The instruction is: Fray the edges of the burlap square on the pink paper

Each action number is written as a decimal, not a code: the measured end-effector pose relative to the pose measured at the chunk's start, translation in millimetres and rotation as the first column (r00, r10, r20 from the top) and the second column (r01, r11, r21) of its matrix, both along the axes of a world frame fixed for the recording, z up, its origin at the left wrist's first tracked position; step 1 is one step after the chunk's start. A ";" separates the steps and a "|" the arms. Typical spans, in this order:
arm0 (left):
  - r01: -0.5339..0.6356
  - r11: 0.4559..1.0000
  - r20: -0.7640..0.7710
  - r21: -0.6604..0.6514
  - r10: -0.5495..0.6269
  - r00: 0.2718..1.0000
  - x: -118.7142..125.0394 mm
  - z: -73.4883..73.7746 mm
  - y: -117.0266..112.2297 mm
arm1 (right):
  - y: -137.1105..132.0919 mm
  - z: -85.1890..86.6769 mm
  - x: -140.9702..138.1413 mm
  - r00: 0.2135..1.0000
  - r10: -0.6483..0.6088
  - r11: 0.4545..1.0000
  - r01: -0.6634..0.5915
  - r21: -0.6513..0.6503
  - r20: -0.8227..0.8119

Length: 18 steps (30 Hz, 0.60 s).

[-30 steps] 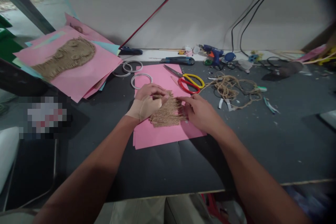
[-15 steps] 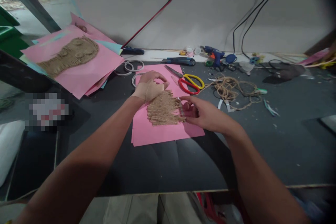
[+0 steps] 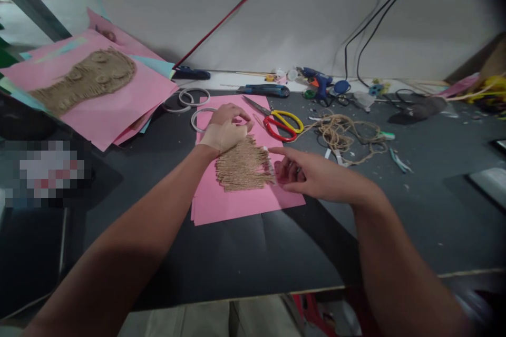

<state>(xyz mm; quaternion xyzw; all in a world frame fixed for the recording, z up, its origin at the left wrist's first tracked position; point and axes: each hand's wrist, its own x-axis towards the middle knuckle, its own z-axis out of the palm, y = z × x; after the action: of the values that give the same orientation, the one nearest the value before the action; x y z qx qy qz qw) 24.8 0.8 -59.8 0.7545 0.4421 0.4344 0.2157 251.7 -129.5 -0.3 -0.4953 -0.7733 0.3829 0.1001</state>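
Observation:
A flat piece of jute twine strands (image 3: 241, 166), laid side by side, rests on pink paper (image 3: 229, 210). My left hand (image 3: 229, 125) lies over its upper left edge, fingers loosely bent with a gap between them; a pale wrap or glove covers part of this hand. At the piece's right edge, where a whitish strip shows, is my right hand (image 3: 302, 171). Its index finger and thumb stretch towards that edge, the other fingers curl, and nothing is visible in its grip. Scissors with red and yellow handles (image 3: 282, 124) lie just beyond the piece.
Tangled twine (image 3: 336, 131) lies to the right of the scissors. Metal rings (image 3: 194, 97), a box cutter (image 3: 264, 90) and a blue glue gun (image 3: 322, 83) are along the back. At left, a shaped twine piece (image 3: 90, 76) lies on stacked coloured paper (image 3: 95, 121).
My right hand has drawn slightly away from the twine piece's right edge, its fingers looser. My left hand stays on the piece. The view has shifted a little.

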 end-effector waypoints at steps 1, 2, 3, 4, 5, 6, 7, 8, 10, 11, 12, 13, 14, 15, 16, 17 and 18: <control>0.004 1.000 -0.002 -0.001 -0.004 1.000 0.0 -0.1 0.3 | 0.4 1.8 1.7 0.999 0.017 0.999 -0.018 0.035 0.035; 0.008 1.000 -0.007 -0.003 -0.008 1.000 0.2 -0.2 0.6 | 1.5 3.5 2.7 0.997 0.032 0.996 -0.038 0.080 0.076; 0.011 1.000 -0.016 -0.005 -0.011 1.000 0.4 -0.3 0.8 | 3.5 4.9 3.0 0.992 0.045 0.990 -0.060 0.127 0.117; 0.011 1.000 -0.026 -0.006 -0.011 1.000 0.6 -0.3 1.0 | 6.5 5.5 2.7 0.987 0.055 0.982 -0.081 0.171 0.154; 0.011 1.000 -0.037 -0.007 -0.011 0.999 0.7 -0.5 1.1 | 10.3 5.2 1.9 0.981 0.058 0.973 -0.096 0.210 0.183; 0.008 1.000 -0.046 -0.007 -0.009 0.999 0.7 -0.7 1.4 | 14.7 3.7 0.8 0.978 0.048 0.965 -0.098 0.245 0.202; 0.007 1.000 -0.052 -0.006 -0.008 0.999 0.6 -1.1 1.7 | 19.6 0.8 -0.3 0.976 0.035 0.956 -0.095 0.277 0.213; 0.008 1.000 -0.053 -0.003 -0.008 0.999 0.5 -1.7 2.2 | 24.4 -3.5 -1.3 0.976 0.007 0.946 -0.077 0.314 0.216; 0.021 1.000 -0.055 0.008 -0.021 0.998 -0.1 -3.0 3.3 | 32.7 -15.1 -2.7 0.975 -0.100 0.907 0.008 0.422 0.197; 0.030 0.999 -0.055 0.016 -0.029 0.998 -0.3 -3.6 3.7 | 35.6 -21.8 -3.0 0.973 -0.148 0.878 0.048 0.476 0.175; 0.037 0.999 -0.057 0.024 -0.036 0.998 -0.4 -3.9 4.0 | 37.5 -28.4 -3.4 0.975 -0.177 0.854 0.085 0.513 0.133; 0.039 0.999 -0.062 0.028 -0.037 0.997 -0.4 -3.9 3.9 | 38.6 -34.5 -3.8 0.979 -0.189 0.843 0.122 0.523 0.078; 0.036 0.999 -0.068 0.027 -0.034 0.997 -0.2 -3.5 3.6 | 39.1 -39.9 -4.5 0.981 -0.195 0.838 0.157 0.522 0.019; 0.030 0.999 -0.070 0.023 -0.029 0.997 0.1 -2.8 2.9 | 39.1 -44.2 -5.4 0.981 -0.189 0.842 0.180 0.510 -0.033; 0.024 1.000 -0.064 0.015 -0.023 0.998 0.6 -1.8 2.2 | 39.0 -47.5 -6.6 0.981 -0.176 0.851 0.191 0.490 -0.077; 0.020 1.000 -0.053 0.006 -0.019 0.998 0.9 -0.7 1.3 | 38.8 -49.7 -8.1 0.981 -0.161 0.862 0.195 0.468 -0.112; 0.018 1.000 -0.037 -0.003 -0.018 0.999 1.2 0.3 0.6 | 38.7 -51.0 -9.7 0.980 -0.145 0.873 0.191 0.449 -0.135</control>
<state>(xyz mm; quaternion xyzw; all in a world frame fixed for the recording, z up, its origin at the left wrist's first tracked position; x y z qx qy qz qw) 25.9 1.4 -59.5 0.7661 0.4399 0.4176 0.2124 241.9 -90.8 -51.3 -0.5037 -0.7900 0.2024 0.2849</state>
